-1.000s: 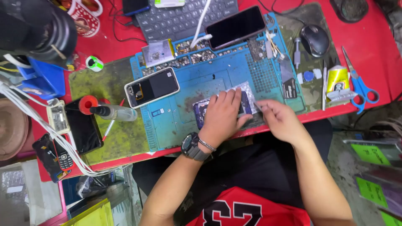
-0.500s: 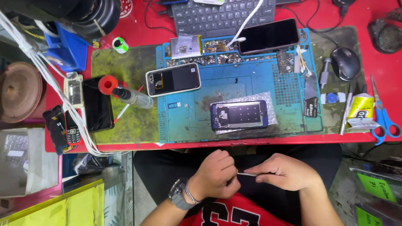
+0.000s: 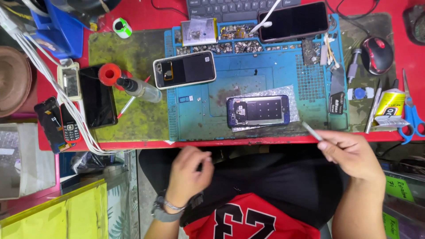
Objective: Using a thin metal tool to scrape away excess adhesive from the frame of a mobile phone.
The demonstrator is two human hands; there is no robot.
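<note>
1. Red counter (image 3: 141,20) fills the upper half of the frame; its near edge runs left to right across the middle.
2. Blue work mat (image 3: 195,119) at centre, a stained green mat (image 3: 133,48) just left of it.
3. Yellow flat package (image 3: 53,212), lower left of frame, below the counter edge; rectangular, plain yellow.
4. Green paper labels (image 3: 398,188) at lower right edge, handwritten, small rectangles.
5. Opened blue phone (image 3: 258,110), back off, lies on a silver foil sheet (image 3: 265,90) at centre of the blue mat. Long axis left to right; camera end points to frame left.
6. Second phone (image 3: 184,69) with a black back lies upper left of it, long axis near horizontal, slightly tilted.
7. Yellow glue tube (image 3: 388,108) with a black-and-white label, right of the mat, beside blue-handled scissors (image 3: 411,115).
8. Small roll with green-and-white label (image 3: 120,27), upper left.
9. Right hand (image 3: 352,152), lower right of centre, below the counter edge: fingers closed, pinching a thin metal tool (image 3: 312,131). Tool's long axis runs diagonally; free tip points up-left toward the blue phone, apart from it.
10. Left hand (image 3: 190,172), lower centre, off the counter: fingers curled loosely, blurred; holds nothing I can make out. Wristwatch (image 3: 164,210) on the wrist.
</note>
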